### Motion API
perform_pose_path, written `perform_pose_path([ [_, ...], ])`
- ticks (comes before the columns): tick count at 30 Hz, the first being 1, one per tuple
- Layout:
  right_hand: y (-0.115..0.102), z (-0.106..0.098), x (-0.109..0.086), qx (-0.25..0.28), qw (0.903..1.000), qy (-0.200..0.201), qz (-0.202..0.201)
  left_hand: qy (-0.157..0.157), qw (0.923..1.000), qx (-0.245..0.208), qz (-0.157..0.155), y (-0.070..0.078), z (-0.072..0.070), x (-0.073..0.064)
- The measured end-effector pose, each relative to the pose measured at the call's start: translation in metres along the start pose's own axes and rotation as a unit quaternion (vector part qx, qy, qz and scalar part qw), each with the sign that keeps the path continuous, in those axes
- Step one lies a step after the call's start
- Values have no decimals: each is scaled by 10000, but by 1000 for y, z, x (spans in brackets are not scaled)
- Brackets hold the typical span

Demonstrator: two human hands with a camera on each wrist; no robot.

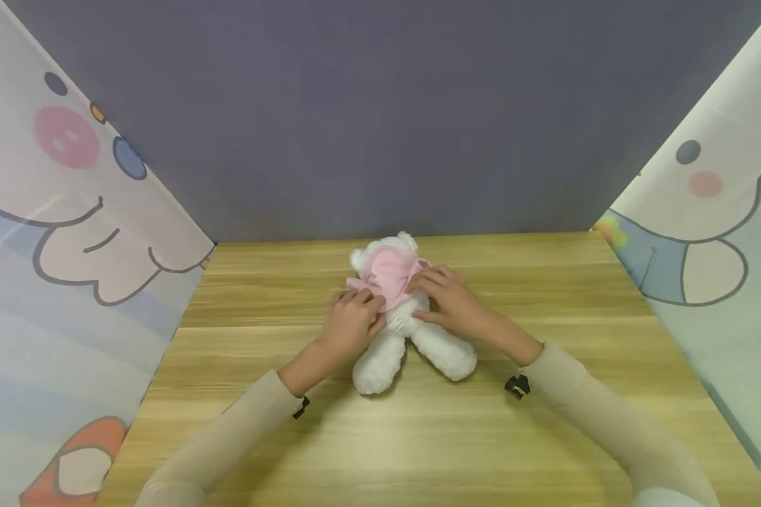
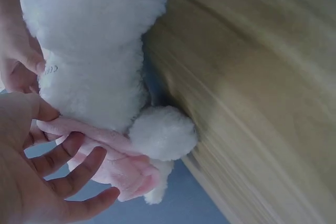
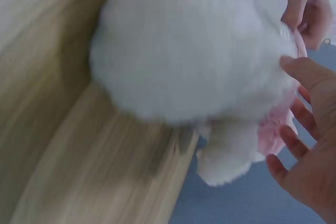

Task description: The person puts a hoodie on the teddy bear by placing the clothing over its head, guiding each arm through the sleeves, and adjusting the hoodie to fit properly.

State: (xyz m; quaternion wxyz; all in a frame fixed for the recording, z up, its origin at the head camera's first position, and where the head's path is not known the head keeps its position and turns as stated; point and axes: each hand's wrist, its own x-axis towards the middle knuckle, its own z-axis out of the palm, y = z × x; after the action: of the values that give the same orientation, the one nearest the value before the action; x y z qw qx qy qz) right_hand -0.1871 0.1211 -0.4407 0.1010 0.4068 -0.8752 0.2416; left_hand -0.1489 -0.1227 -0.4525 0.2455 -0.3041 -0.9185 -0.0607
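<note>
A white plush toy [image 1: 412, 313] with round ears and stubby legs lies on the table, legs toward me. Around its upper part is a pink cloth garment [image 1: 390, 274]. My left hand [image 1: 351, 320] is at the garment's lower left edge; in the left wrist view its thumb and forefinger pinch the pink hem [image 2: 73, 125], the other fingers spread. On the opposite side, my right hand [image 1: 450, 303] has its fingers loosely bent beside the cloth. Its thumb [image 3: 304, 69] touches the white fur in the right wrist view. Small printed marks [image 2: 51, 70] show on the plush.
The plush lies on a wood-grain table [image 1: 387, 451], its head near the back edge. A dark grey panel [image 1: 380, 120] rises behind. Cartoon-printed panels stand on the left [image 1: 13, 296] and right [image 1: 735, 352]. A small black device [image 1: 518, 386] sits by my right wrist.
</note>
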Motion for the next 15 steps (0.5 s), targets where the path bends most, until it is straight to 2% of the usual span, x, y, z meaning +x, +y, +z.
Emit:
perform_pose_path([
  [2,0,-2,1,-152,9997,-183,-98,50,10000,52,20,-1,-1,-2],
  [4,0,-1,1,-444,9982,-192,-348,110,9997,178,95,-1,0,-4],
  [7,0,7,-1,-848,9927,102,-847,281,9980,521,238,2,3,-5],
  [10,2,14,-2,-997,9871,495,-1147,599,9922,1022,380,3,7,-3],
  [12,4,17,-3,-1011,9850,665,-1227,792,9878,1264,451,3,9,-3],
  [15,3,17,-1,-894,9868,708,-1148,936,9858,1311,471,2,10,-4],
])
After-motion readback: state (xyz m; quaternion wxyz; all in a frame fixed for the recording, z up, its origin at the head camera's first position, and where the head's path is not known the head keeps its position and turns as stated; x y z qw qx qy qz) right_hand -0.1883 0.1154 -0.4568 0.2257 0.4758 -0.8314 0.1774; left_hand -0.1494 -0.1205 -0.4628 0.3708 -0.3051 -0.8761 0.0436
